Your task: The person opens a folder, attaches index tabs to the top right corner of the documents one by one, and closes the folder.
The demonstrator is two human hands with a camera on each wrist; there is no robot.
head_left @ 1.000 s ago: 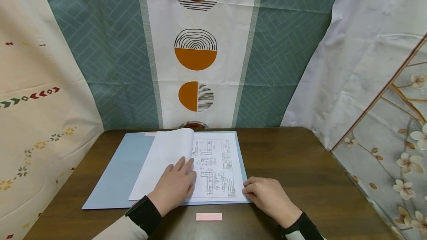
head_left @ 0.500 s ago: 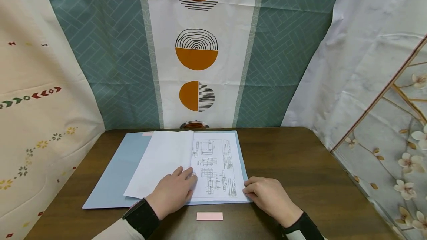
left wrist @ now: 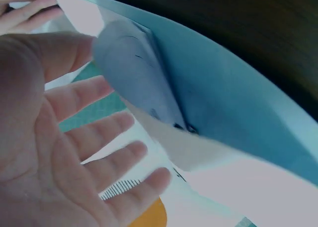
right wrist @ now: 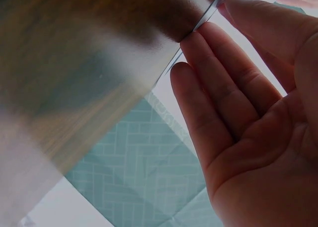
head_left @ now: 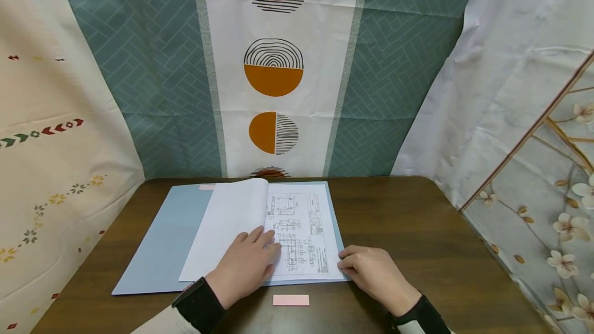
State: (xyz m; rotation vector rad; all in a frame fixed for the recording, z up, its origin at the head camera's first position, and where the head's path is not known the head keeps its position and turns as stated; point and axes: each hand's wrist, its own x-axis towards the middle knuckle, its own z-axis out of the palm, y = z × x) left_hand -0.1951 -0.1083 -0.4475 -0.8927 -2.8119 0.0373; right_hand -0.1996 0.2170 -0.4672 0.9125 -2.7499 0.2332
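A blue folder (head_left: 153,251) lies spread on the table, holding white sheets. My left hand (head_left: 246,267) rests with fairly straight fingers on the turned white page (head_left: 232,215), across its fold. That page bulges upward at its far end near the fold; in the left wrist view the curled paper (left wrist: 134,73) rises beside my thumb. To the right of the fold lies a sheet with technical drawings (head_left: 297,231). My right hand (head_left: 371,272) pinches the folder's lower right edge with thumb and fingertips; the right wrist view shows the fingertips (right wrist: 191,38) at that edge.
A pink paper strip (head_left: 291,300) lies on the brown table (head_left: 394,210) in front of the folder. Another pink strip (head_left: 207,187) sits at the folder's top left edge. Patterned cloths (head_left: 181,66) hang behind and beside the table.
My left hand has shifted slightly right, across the fold. The turned page flattened and spread left, then drew back right and bulged again. My right hand stays at the folder's edge.
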